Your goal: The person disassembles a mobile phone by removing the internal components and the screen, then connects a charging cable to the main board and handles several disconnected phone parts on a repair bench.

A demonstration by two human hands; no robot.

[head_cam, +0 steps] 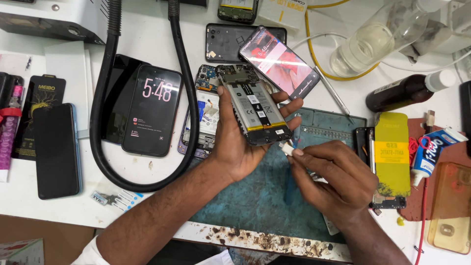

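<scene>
Grey opened phone, bottom toward plug.

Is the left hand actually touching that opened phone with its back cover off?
Touching. The head view shows the left hand wrapped around the opened phone, thumb on one edge and fingers on the other, lifting it above the blue mat.

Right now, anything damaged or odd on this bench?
Yes: the teal work mat has a front edge that is scorched and crumbling brown. The phone in the left hand has its back off, battery exposed.
</scene>
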